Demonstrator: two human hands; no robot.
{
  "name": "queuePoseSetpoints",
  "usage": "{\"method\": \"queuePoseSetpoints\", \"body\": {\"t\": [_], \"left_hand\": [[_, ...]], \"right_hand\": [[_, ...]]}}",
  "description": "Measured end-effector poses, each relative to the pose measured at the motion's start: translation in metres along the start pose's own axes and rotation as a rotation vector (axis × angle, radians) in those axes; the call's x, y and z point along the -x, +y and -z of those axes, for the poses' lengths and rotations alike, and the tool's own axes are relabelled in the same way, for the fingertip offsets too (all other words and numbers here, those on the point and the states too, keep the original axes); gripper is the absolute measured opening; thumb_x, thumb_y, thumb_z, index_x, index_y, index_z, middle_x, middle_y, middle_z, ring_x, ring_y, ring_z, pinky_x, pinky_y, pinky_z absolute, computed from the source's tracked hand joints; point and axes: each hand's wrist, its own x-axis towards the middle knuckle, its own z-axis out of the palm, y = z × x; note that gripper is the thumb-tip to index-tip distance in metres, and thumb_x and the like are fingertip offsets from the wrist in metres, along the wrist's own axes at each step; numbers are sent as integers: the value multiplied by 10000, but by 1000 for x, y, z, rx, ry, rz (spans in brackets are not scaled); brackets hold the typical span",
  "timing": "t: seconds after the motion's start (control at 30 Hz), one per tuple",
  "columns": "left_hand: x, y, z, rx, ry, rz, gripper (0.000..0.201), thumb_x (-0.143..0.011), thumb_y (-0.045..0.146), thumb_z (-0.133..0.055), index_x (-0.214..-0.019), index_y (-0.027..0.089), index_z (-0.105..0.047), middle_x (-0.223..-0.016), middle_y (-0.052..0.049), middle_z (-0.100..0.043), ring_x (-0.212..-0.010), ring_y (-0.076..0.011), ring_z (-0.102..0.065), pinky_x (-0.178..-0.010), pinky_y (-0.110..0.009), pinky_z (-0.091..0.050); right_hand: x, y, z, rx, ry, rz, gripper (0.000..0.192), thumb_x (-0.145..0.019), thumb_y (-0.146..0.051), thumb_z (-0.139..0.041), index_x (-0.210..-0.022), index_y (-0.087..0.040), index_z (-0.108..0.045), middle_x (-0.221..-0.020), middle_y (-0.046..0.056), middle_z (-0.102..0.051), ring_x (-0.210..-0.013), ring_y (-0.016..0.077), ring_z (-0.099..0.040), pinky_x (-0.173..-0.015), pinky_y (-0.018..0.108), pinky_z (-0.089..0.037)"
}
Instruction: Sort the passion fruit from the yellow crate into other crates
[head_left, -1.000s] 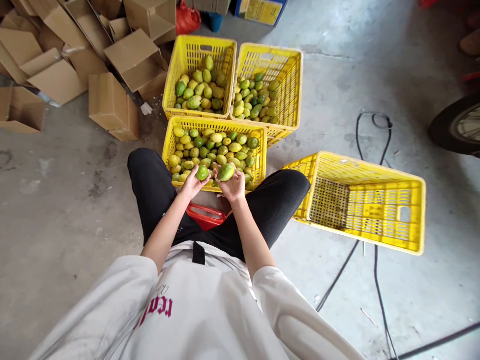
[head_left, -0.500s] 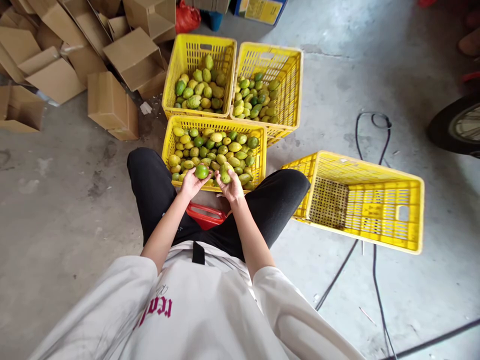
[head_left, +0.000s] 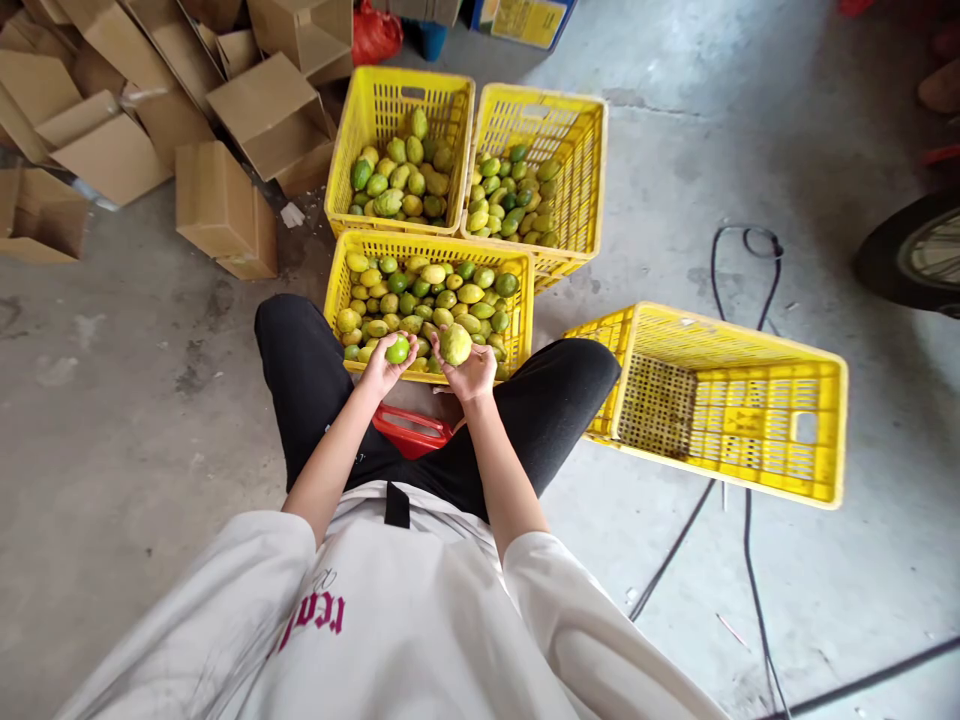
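My left hand [head_left: 381,372] is closed around a small green lemon [head_left: 397,349], its fingers curled about the far side. In my right hand [head_left: 474,376] rests a bigger, pale yellow-green lemon [head_left: 455,344], gripped between thumb and fingers with its top showing. Both hands are above the near rim of a yellow plastic crate [head_left: 429,241], which holds many lemons from yellow to dark green. The two held fruits are a short way apart and do not touch.
Behind stand two more crates, the left crate [head_left: 334,150] and right crate [head_left: 602,170], both part-filled with lemons. At right a yellow crate [head_left: 742,420] lies tipped on its side over black cable. Cardboard boxes [head_left: 225,205] crowd the left; a wheel [head_left: 919,250] is far right.
My right hand has rolled open more and turned its lemon, so a paler, rounder side faces up. My left hand has shifted slightly and its fingers cover more of the green lemon.
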Motion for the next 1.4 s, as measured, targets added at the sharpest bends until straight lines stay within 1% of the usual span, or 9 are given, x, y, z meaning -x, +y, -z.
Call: {"method": "queuePoseSetpoints", "body": {"t": [0.13,0.37,0.47,0.73,0.93,1.07,1.17,1.27,1.4], "left_hand": [[0,-1,0,-69,-79,-51,136,-951,78,-609,-938,169,-708,-881,-24,-743,-743,-101,-697,-733,-205,-540],[1,3,-2,49,-81,-19,416,-1109,235,-342,-981,139,-726,-978,-106,-786,-969,-192,-770,-936,-324,-619],[-2,2,-2,34,-27,-8,341,-1102,213,-416,-987,140,-729,-1013,-99,-793,-1005,-191,-776,-943,-305,-618],[-2,-1,-4,-21,111,-28,227,-1058,179,-574,-841,186,-640,-741,20,-683,-653,-102,-687,-634,-198,-558],[1,6,0,11,3,31,315,-1077,322,-465,-997,164,-726,-940,-96,-784,-864,-188,-776,-717,-261,-625],[3,5,1,38,-96,28,351,-1056,247,-431,-1209,158,-735,-1094,-133,-807,-1174,-267,-777,-946,-379,-652],[3,3,-1,-11,-91,55,294,-1085,265,-455,-1103,167,-731,-1000,-108,-792,-997,-217,-795,-771,-265,-633],[4,3,-2,-65,-111,96,215,-1061,330,-567,-957,186,-689,-813,-58,-723,-664,-145,-699,-492,-179,-493],[5,4,-1,-56,-78,62,106,-993,251,-640,-900,200,-636,-772,-15,-692,-640,-121,-697,-491,-152,-523]], "right_hand": [[4,-3,-3,-27,-53,23,287,-851,-284,-619,-1132,-250,-670,-1100,87,-783,-1256,322,-718,-1014,601,-647],[-1,1,3,-22,20,-47,195,-875,-266,-707,-1069,-252,-702,-877,13,-731,-840,183,-708,-666,249,-630],[-4,3,3,-4,26,-52,176,-862,-271,-719,-1036,-256,-692,-906,7,-734,-776,158,-677,-583,201,-570],[-4,5,1,3,102,2,234,-852,-211,-765,-1037,-283,-642,-952,-14,-724,-877,157,-733,-691,231,-652],[0,2,-3,-39,108,-35,134,-969,-346,-604,-1071,-274,-654,-920,18,-737,-780,154,-708,-625,212,-625],[3,1,-4,-48,53,16,275,-907,-371,-589,-1149,-269,-670,-1036,58,-774,-1007,232,-767,-826,349,-677],[4,1,-6,-86,-9,87,331,-898,-317,-613,-1223,-295,-675,-1155,59,-788,-1171,268,-756,-931,455,-678],[4,-1,-7,-131,16,46,240,-979,-319,-608,-1195,-277,-702,-1090,46,-797,-1071,214,-775,-804,315,-700],[2,-1,-2,-127,57,-59,158,-973,-292,-679,-1130,-297,-692,-906,-26,-755,-802,135,-748,-588,162,-638]]}}
